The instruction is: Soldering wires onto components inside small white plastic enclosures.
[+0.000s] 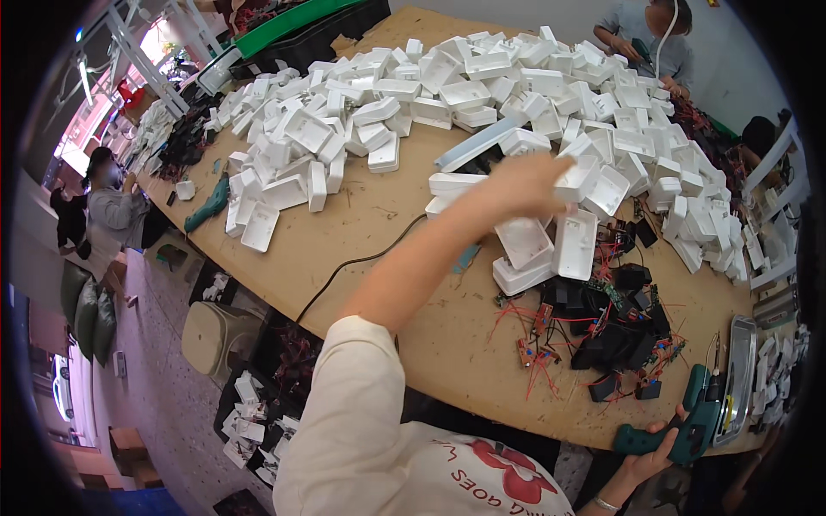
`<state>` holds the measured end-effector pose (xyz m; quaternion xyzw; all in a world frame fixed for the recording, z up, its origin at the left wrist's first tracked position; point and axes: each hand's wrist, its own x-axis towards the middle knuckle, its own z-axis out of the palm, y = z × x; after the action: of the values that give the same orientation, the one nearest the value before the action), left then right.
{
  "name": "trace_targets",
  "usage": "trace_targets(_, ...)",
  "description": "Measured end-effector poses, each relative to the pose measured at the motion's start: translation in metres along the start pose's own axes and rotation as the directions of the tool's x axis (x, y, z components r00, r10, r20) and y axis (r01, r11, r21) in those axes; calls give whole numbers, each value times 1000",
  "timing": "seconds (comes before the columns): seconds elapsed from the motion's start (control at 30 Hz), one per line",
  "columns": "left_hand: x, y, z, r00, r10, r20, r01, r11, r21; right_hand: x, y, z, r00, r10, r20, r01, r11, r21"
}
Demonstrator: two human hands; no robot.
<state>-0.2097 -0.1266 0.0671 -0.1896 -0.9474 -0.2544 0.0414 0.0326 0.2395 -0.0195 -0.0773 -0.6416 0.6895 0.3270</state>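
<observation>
My left hand [535, 185] reaches across the table to a white plastic case [578, 179] at the near edge of a big heap. Its fingers lie against the case's left end but are smeared by motion, so I cannot tell whether they grip it. At the lower right my right hand [656, 454] is closed around a dark green power screwdriver [701, 417]. Just below my left hand, more open white cases [575, 244] lie stacked. Nearer me is a tangle of black boxes [602, 344], red wires and small circuit boards [527, 353].
White cases [465, 95] spread over the far half of the table [413, 310]. Another green power screwdriver [208, 204] lies at the left edge, and a metal tray [736, 378] at the right. A black cable [357, 261] crosses the tabletop. Another person [658, 43] works at the far right.
</observation>
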Motion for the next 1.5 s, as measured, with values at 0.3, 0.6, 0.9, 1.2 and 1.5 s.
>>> trace_targets(0.3,-25,-158,-64,695,-521,-495,701,642,309,2,-6,6,999,-3,-50,0,998,-55)
trace_targets(0.6,-3,-198,-44,635,-656,-408,768,482,422,1,-22,35,947,-320,4,245,716,-654)
trace_targets(0.9,-32,-197,-41,752,-501,-428,659,566,495,1,-19,32,937,-343,66,288,649,-704)
trace_targets(1.2,-79,-164,-34,851,-352,-390,523,641,562,1,-3,3,998,25,-64,-29,998,-53)
trace_targets(1.5,-112,-159,-51,781,-246,-574,431,877,210,-1,-5,6,1000,5,-22,-4,1000,22)
